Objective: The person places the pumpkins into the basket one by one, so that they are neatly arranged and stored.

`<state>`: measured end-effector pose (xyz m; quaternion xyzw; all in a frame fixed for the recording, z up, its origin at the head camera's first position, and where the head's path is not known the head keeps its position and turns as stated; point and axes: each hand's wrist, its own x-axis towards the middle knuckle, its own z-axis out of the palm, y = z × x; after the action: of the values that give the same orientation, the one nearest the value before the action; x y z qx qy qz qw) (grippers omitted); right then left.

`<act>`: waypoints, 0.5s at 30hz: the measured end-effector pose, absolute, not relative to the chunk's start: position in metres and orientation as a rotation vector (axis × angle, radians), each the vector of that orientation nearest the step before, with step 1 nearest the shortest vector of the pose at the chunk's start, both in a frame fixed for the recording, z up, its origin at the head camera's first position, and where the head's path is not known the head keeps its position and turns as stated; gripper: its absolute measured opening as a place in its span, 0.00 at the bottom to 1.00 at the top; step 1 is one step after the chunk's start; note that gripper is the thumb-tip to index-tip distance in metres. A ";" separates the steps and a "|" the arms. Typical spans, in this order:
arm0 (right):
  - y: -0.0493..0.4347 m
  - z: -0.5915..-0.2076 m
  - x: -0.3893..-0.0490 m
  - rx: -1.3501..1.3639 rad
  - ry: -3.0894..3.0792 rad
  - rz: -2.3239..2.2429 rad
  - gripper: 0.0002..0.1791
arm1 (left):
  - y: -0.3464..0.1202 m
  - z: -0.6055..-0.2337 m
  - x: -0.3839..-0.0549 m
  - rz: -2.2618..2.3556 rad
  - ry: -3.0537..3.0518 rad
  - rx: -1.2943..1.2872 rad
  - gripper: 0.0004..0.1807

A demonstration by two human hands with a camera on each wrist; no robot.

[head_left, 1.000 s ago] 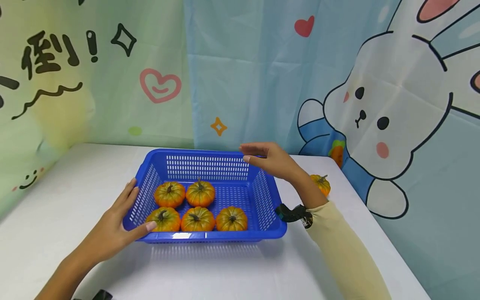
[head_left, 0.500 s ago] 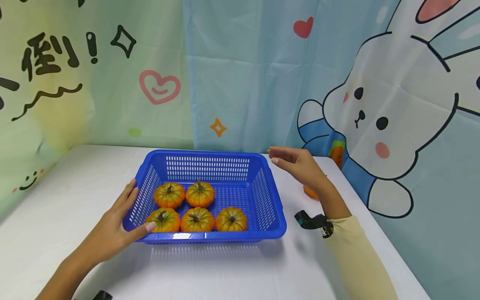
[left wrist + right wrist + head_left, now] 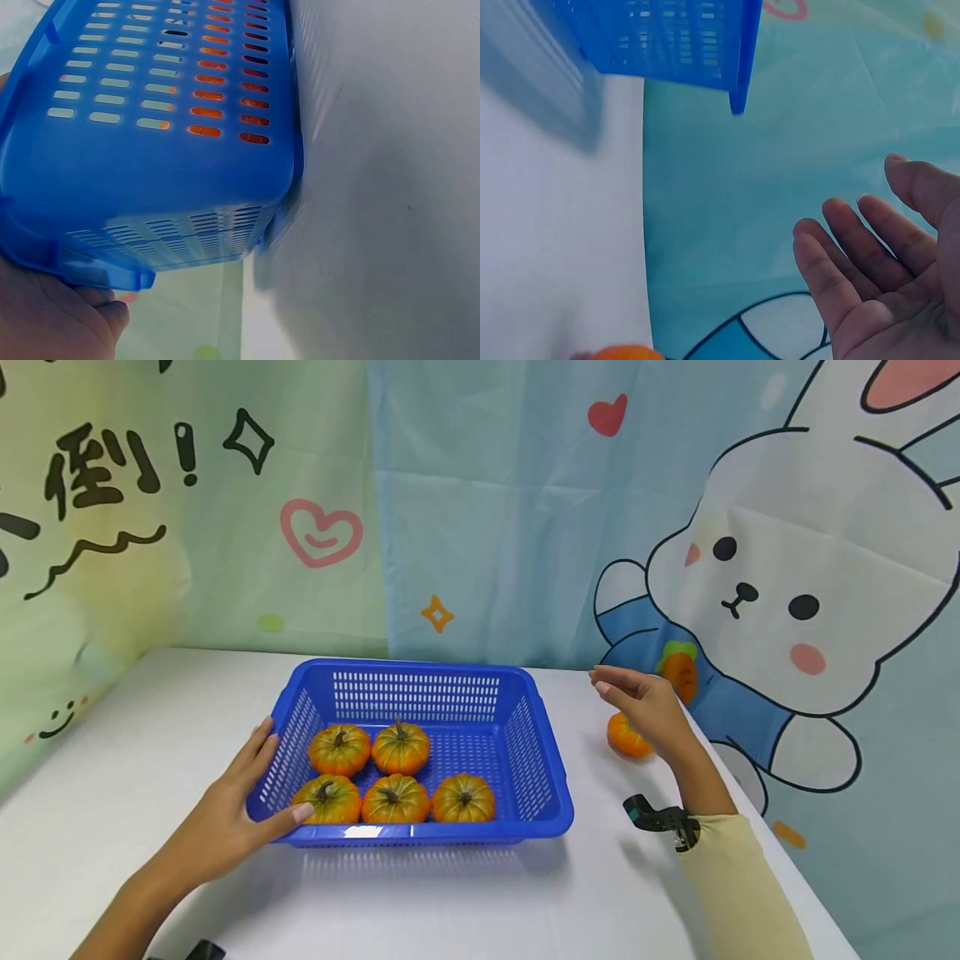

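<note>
My left hand holds the front left corner of a blue plastic basket; the thumb lies over the rim and the fingers along the left side. Inside sit several small orange-and-green pumpkins, among them a front right pumpkin and a back left pumpkin. My right hand hovers right of the basket with nothing in it, fingers slightly bent. Just below that hand, one more pumpkin stands on the table, partly hidden by it. The right wrist view catches only the top of this pumpkin.
A white-covered table carries everything. Behind it hangs a printed cloth backdrop with a cartoon rabbit on the right. The table's right edge runs close to the right forearm.
My right hand has moved right, from over the basket's back right corner to above the loose pumpkin. The left hand, the basket and its pumpkins have stayed in place.
</note>
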<state>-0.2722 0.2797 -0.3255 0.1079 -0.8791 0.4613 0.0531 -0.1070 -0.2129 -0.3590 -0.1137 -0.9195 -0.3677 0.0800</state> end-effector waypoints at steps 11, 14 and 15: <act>0.314 -0.334 -0.285 0.140 -2.587 1.401 0.33 | -0.213 -0.359 -0.107 -1.094 -2.744 -0.341 0.53; 0.322 -0.338 -0.288 0.084 -2.563 1.376 0.34 | -0.214 -0.359 -0.107 -1.091 -2.746 -0.343 0.53; 0.324 -0.339 -0.289 0.065 -2.560 1.364 0.34 | -0.214 -0.359 -0.107 -1.085 -2.748 -0.343 0.53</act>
<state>-0.2890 0.3245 -0.3394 0.0223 -0.8759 0.4668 0.1199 -0.1069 -0.2140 -0.3591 -0.1148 -0.9207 -0.3635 0.0834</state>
